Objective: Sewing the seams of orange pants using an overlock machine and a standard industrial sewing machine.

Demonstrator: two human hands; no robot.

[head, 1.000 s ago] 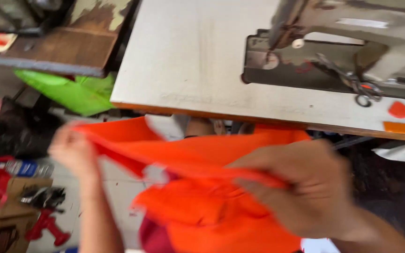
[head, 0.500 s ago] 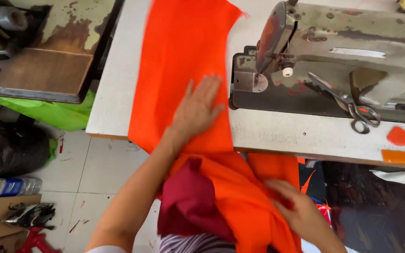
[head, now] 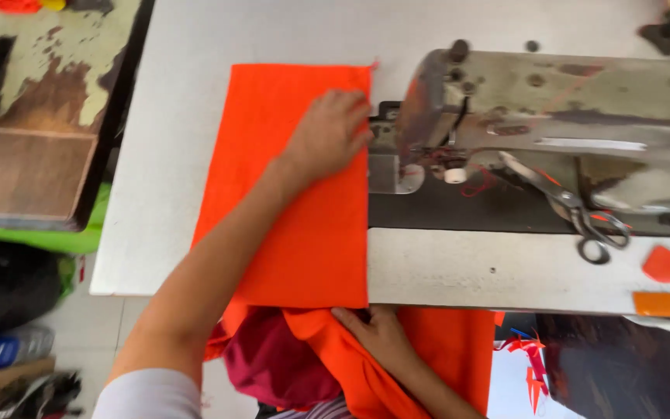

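A white bench (head: 172, 155) fills most of the view, its top faintly marked and its near edge running across the lower half of the picture. On it lies an orange cloth (head: 288, 233), spread flat in a long strip from the far middle of the bench to the near edge, where it spills over and hangs in folds toward the person's lap. The cloth's right edge runs straight, just beside the bed of a worn grey sewing machine (head: 560, 124) that stands on the right half of the bench.

The left hand (head: 329, 132) lies flat on the far part of the cloth, palm down and fingers spread, touching its right edge close to the machine's needle end; its grip is wide and holds nothing. The right hand (head: 378, 334) is below the near edge of the bench, fingers against the hanging cloth; whether its grip pinches the cloth cannot be told.

A pair of scissors (head: 583, 213) rests on the machine's dark bed, right of the needle. Near the bench's right near corner lie a small orange scrap (head: 663, 264) and an orange strip (head: 668, 304).

To the left, apart from the bench, stands a second table (head: 32, 147) with peeling paint and bare brown wood. Below it are a green bag (head: 79, 240), dark bundles and a pale tiled floor (head: 79, 326).
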